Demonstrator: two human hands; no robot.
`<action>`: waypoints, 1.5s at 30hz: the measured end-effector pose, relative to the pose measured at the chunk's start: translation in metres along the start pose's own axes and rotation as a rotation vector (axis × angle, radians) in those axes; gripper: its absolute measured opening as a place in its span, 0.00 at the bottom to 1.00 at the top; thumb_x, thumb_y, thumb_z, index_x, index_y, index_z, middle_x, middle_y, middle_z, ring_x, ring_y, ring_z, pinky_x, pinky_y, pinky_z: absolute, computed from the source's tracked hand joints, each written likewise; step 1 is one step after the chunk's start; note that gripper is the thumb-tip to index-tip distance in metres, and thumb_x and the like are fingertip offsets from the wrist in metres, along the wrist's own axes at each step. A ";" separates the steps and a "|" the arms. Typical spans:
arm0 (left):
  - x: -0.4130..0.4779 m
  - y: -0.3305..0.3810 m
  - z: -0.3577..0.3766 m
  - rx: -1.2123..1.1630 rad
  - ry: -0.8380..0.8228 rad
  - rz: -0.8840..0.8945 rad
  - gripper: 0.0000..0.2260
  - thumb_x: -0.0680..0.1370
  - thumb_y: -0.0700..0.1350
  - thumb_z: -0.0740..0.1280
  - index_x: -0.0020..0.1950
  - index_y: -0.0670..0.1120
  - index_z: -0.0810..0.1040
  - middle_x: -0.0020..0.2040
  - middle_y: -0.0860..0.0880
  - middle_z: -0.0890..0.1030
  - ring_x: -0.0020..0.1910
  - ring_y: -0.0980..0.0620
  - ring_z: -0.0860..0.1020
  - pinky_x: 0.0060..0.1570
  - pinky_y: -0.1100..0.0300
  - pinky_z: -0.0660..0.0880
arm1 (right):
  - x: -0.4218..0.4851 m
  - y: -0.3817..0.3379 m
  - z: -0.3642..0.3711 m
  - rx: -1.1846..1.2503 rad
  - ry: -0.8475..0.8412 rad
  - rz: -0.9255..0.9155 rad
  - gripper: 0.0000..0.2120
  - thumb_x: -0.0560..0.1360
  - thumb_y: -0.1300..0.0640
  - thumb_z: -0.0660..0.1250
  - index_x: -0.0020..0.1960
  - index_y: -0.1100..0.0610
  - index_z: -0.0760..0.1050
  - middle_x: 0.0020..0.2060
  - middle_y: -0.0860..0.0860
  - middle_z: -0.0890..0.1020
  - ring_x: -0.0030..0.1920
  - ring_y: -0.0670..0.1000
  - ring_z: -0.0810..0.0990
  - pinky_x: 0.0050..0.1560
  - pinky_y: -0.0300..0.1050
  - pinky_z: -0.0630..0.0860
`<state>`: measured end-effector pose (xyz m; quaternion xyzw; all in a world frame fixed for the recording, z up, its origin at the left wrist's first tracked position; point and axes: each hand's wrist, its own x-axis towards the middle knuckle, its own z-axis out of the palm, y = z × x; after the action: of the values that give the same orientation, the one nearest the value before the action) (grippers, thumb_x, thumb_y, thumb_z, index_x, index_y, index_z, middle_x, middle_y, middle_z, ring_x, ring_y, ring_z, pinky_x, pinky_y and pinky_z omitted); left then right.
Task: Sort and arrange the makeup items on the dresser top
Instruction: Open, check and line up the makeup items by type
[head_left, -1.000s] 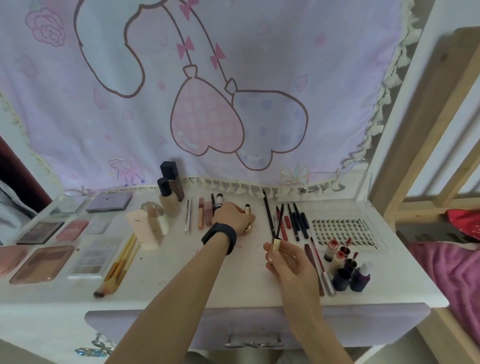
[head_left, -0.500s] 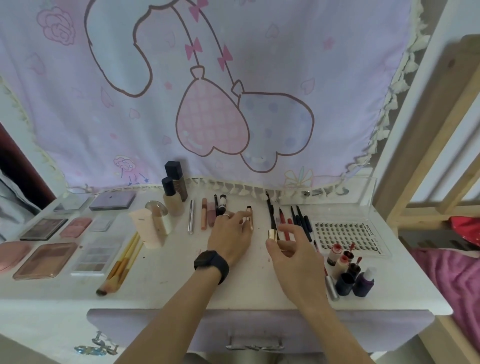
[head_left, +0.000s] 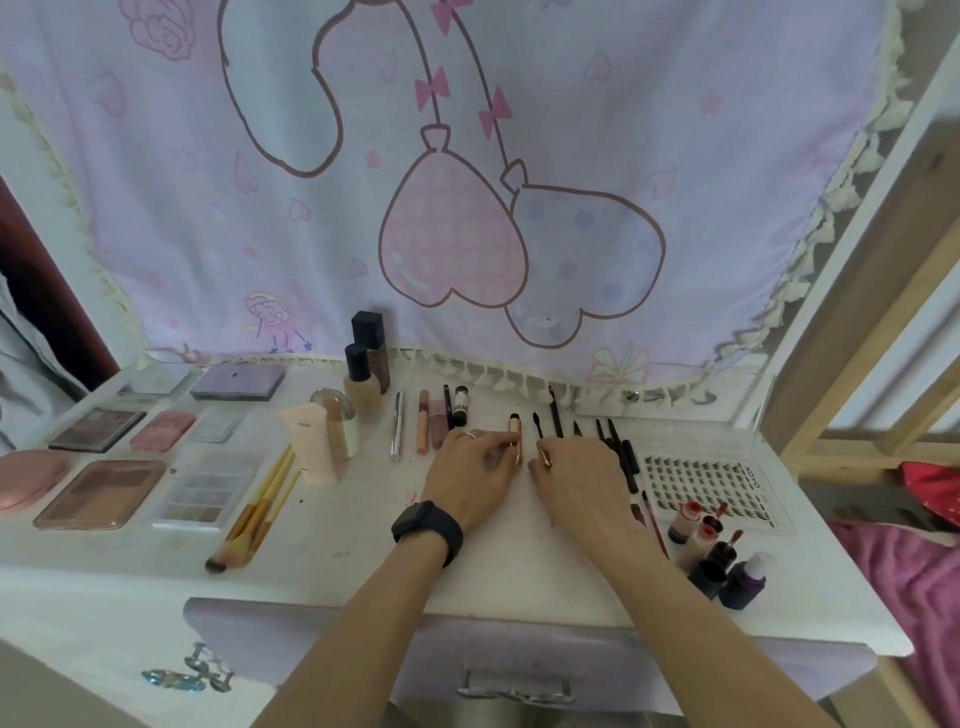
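Head: gold tube (head_left: 514, 427), cap rearward

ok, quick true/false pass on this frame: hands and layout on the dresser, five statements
1. The left hand, black watch at its wrist, holds a gold tube. True.
2. The right hand holds nothing. False: it pinches a gold-handled wand, low over the dresser top.
3. The lash tray lies left of both hands. False: it lies right of the right hand.
4. Two dark-capped foundation bottles stand upright at the back. True.
5. The makeup brushes stand in a cup. False: they lie flat, left of the hands.
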<state>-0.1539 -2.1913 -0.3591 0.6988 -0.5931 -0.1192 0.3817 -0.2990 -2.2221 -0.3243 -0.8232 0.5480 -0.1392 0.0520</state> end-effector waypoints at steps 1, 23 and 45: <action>0.000 0.000 0.000 0.001 -0.002 0.002 0.13 0.80 0.51 0.64 0.64 0.55 0.80 0.50 0.53 0.81 0.57 0.52 0.71 0.55 0.63 0.66 | 0.000 0.001 0.002 -0.017 -0.007 -0.014 0.12 0.81 0.47 0.60 0.52 0.53 0.77 0.48 0.51 0.82 0.55 0.55 0.77 0.49 0.45 0.67; 0.002 -0.003 0.004 0.091 -0.043 0.040 0.14 0.81 0.58 0.63 0.65 0.59 0.78 0.55 0.58 0.82 0.59 0.54 0.69 0.51 0.63 0.65 | -0.034 0.003 0.000 0.231 0.183 0.028 0.17 0.79 0.53 0.65 0.67 0.52 0.77 0.61 0.52 0.76 0.61 0.53 0.70 0.61 0.44 0.69; 0.007 0.029 0.006 0.213 -0.211 0.077 0.16 0.81 0.54 0.63 0.68 0.56 0.77 0.54 0.51 0.81 0.55 0.49 0.77 0.51 0.51 0.77 | -0.143 0.019 0.057 0.188 0.582 -0.170 0.10 0.80 0.55 0.66 0.54 0.61 0.81 0.52 0.54 0.83 0.53 0.53 0.78 0.58 0.46 0.77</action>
<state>-0.1775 -2.2007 -0.3416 0.6956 -0.6656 -0.1135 0.2454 -0.3507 -2.1025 -0.4077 -0.7834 0.4537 -0.4226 -0.0428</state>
